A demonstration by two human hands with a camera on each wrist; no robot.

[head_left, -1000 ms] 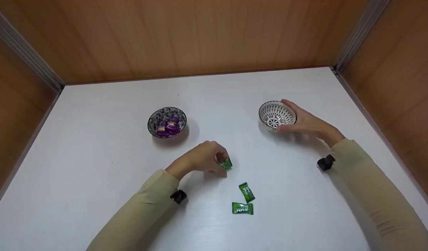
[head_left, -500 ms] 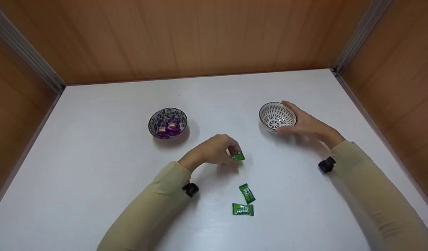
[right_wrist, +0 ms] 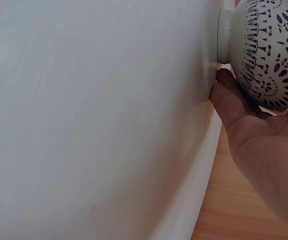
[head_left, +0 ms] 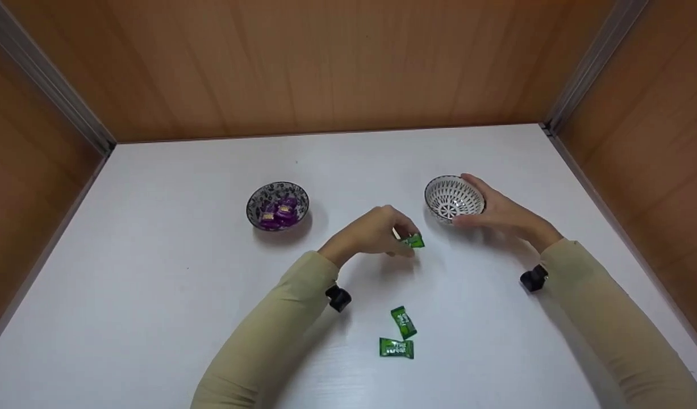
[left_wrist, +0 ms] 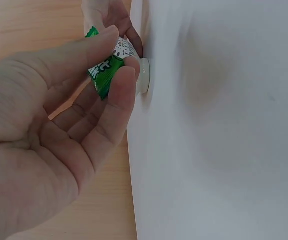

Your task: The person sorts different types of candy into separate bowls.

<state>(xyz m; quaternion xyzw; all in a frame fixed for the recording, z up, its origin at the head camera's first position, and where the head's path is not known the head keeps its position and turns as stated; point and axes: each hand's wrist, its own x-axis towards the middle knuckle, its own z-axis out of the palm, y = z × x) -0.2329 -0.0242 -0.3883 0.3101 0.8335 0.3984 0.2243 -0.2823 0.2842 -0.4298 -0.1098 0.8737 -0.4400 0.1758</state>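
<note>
My left hand [head_left: 376,230] pinches a green-wrapped candy [head_left: 414,241] between thumb and fingertips, above the table and just left of the white patterned bowl [head_left: 451,196]. In the left wrist view, part of the candy's green wrapper [left_wrist: 103,77] shows between the fingers. My right hand [head_left: 501,215] holds the bowl from its right side, thumb at the near rim and fingers at the far rim. The right wrist view shows the bowl's dark-printed outer wall [right_wrist: 269,55], upright on its foot. Two more green candies, one slanted [head_left: 404,322] and one lying sideways [head_left: 396,348], lie on the table nearer the person.
Left of centre stands a dark-patterned bowl [head_left: 263,199] with several purple-wrapped candies [head_left: 280,213] inside. The white table [head_left: 155,255] is bounded by a wooden panel [head_left: 325,68] at the back and more panels at both sides.
My left hand has moved right and away from the person with the green candy, toward the white bowl. The right hand keeps its hold on the bowl. The camera view has shifted slightly.
</note>
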